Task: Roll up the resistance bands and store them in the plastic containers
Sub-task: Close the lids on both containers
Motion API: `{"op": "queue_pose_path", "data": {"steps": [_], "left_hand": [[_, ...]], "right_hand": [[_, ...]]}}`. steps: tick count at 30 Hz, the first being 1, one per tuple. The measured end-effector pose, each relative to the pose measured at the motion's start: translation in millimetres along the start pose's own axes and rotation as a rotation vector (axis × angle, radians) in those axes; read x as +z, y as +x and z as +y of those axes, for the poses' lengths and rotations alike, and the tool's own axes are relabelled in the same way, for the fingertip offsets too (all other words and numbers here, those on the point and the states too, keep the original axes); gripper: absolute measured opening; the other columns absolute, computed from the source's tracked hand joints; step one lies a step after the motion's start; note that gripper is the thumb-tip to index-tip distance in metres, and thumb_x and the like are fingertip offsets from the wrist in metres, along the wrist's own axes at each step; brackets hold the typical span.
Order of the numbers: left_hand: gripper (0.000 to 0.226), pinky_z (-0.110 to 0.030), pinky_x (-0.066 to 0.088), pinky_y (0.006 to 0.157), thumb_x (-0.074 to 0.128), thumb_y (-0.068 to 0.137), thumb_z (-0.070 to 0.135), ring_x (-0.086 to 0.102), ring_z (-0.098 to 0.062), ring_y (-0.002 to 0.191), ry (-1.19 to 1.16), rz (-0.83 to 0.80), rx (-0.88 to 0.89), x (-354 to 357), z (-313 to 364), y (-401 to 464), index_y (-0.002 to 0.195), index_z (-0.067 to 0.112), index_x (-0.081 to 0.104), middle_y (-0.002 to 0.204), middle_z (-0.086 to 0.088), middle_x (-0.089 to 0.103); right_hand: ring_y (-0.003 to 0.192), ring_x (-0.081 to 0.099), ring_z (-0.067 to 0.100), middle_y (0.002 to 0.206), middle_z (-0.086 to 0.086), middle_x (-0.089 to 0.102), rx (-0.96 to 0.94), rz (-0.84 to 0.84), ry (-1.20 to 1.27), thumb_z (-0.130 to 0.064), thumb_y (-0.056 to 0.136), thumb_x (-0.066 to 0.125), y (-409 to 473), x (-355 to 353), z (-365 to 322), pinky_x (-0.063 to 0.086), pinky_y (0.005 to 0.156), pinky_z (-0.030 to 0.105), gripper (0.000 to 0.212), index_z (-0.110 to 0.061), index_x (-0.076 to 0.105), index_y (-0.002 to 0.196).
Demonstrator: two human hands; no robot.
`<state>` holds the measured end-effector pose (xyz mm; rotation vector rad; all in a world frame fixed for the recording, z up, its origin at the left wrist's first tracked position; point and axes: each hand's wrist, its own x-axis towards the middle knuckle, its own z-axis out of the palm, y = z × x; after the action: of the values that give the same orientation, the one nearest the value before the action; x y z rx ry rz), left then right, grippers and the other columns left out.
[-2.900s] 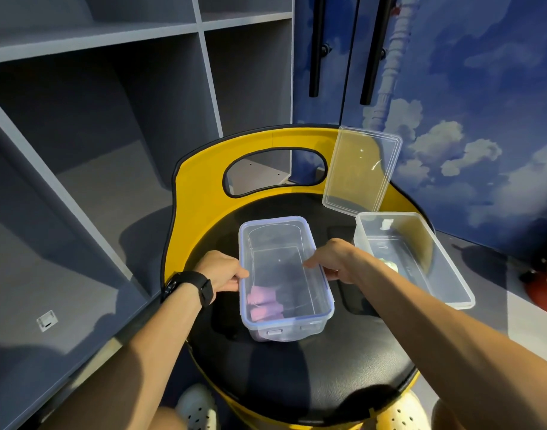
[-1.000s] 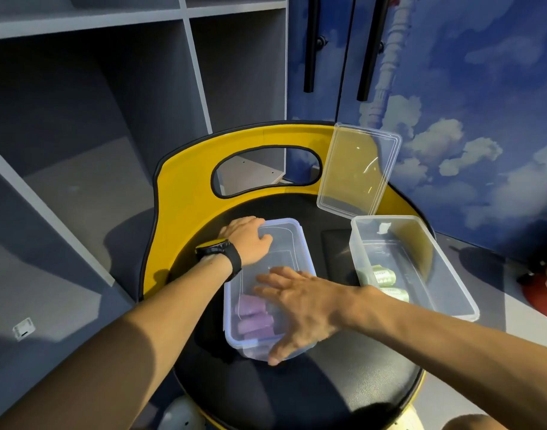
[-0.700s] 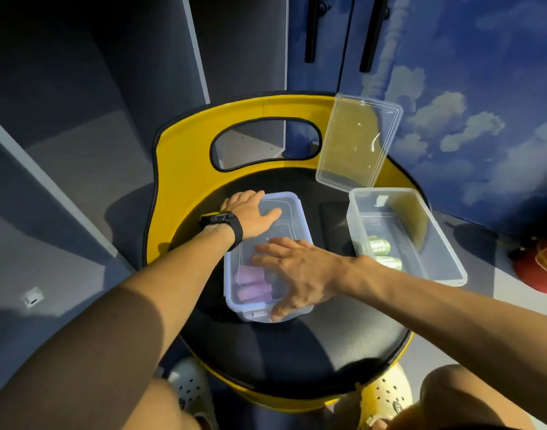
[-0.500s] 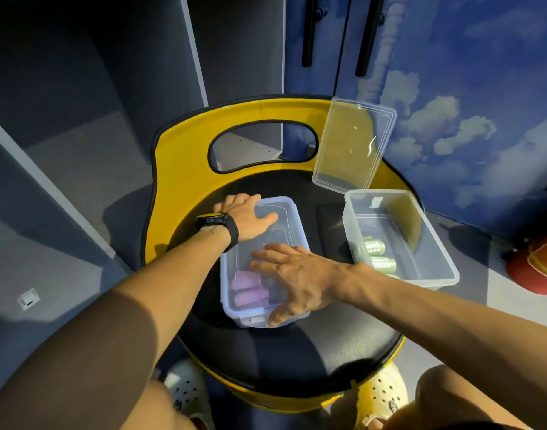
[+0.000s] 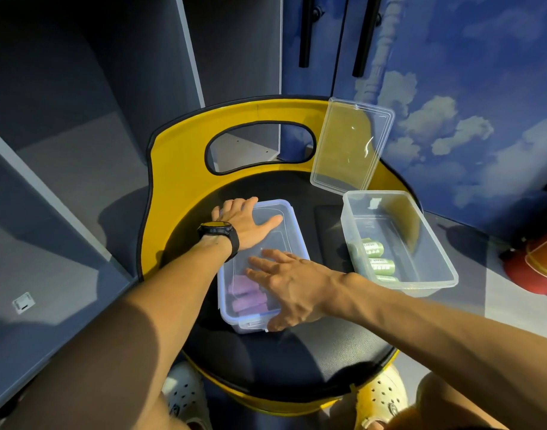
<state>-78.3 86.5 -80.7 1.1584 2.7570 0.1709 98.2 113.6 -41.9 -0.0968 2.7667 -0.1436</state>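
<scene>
A clear plastic container with a lid on it (image 5: 292, 225) stands in the middle of the black seat, with rolled purple bands (image 5: 245, 296) inside at its near end. My left hand (image 5: 245, 223) lies flat on the far part of the lid, fingers straight. My right hand (image 5: 292, 288) presses flat on the near part, thumb at the front edge. To the right stands a second clear container (image 5: 427, 243), uncovered, holding rolled green bands (image 5: 371, 257). Its loose lid (image 5: 351, 147) leans against the yellow backrest.
The containers stand on a round chair with a black seat (image 5: 297, 361) and a yellow backrest (image 5: 179, 169). Grey shelving (image 5: 80, 150) is on the left, a blue cloud-painted wall (image 5: 467, 103) behind, a red object (image 5: 535, 268) at the far right. My shoes show below.
Both hands went from gripping the container's sides to pressing flat on its lid. Over the last second they have stayed there while the view tilted downward.
</scene>
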Motion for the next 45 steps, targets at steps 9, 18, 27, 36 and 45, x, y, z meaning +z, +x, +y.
{"op": "queue_pose_path", "data": {"steps": [9, 18, 27, 36, 45], "left_hand": [[0.079, -0.049, 0.028, 0.106, 0.03, 0.083, 0.079, 0.035, -0.029, 0.134, 0.076, 0.009, 0.018, 0, 2, 1, 0.142, 0.026, 0.033, 0.146, -0.007, 0.04], [0.082, -0.048, 0.01, 0.118, 0.019, 0.086, 0.076, 0.016, -0.028, 0.147, 0.025, -0.024, 0.014, 0, 0, -2, 0.152, 0.027, 0.017, 0.159, -0.004, 0.021], [0.062, -0.035, -0.006, 0.12, 0.015, 0.101, 0.051, -0.007, -0.016, 0.15, -0.061, -0.052, 0.016, 7, -10, -73, 0.154, 0.021, 0.004, 0.163, 0.001, -0.003], [0.069, -0.034, -0.005, 0.121, 0.015, 0.097, 0.059, -0.008, -0.015, 0.15, -0.01, -0.072, 0.04, 7, -38, -74, 0.154, 0.022, 0.0, 0.163, 0.003, -0.005], [0.07, -0.034, -0.005, 0.122, 0.015, 0.098, 0.059, -0.009, -0.013, 0.15, 0.059, -0.112, 0.008, -14, -105, -69, 0.154, 0.02, 0.0, 0.163, 0.002, -0.007]], "right_hand": [[0.151, -0.003, 0.035, 0.164, 0.013, 0.0, 0.011, 0.008, -0.04, -0.043, 0.086, 0.067, -1, 4, -8, 0.009, 0.121, 0.053, 0.097, -0.009, 0.009, 0.155], [0.151, -0.001, 0.027, 0.165, 0.007, 0.005, 0.004, 0.053, 0.064, -0.052, 0.083, 0.067, -3, 3, -3, 0.008, 0.123, 0.045, 0.098, -0.014, 0.012, 0.156], [0.135, 0.038, 0.026, 0.15, 0.008, 0.035, 0.466, 0.255, 0.696, -0.035, 0.099, 0.05, -19, -17, 24, 0.038, 0.105, 0.038, 0.057, -0.018, 0.027, 0.148], [0.114, 0.06, 0.027, 0.129, 0.007, 0.06, 0.532, 0.146, 0.769, -0.018, 0.094, 0.058, 14, -20, 18, 0.053, 0.093, 0.038, 0.043, -0.017, 0.048, 0.136], [0.114, 0.059, 0.027, 0.13, 0.009, 0.057, 0.497, 0.169, 0.779, -0.021, 0.092, 0.057, 68, -33, -11, 0.052, 0.091, 0.035, 0.045, -0.013, 0.048, 0.135]]}}
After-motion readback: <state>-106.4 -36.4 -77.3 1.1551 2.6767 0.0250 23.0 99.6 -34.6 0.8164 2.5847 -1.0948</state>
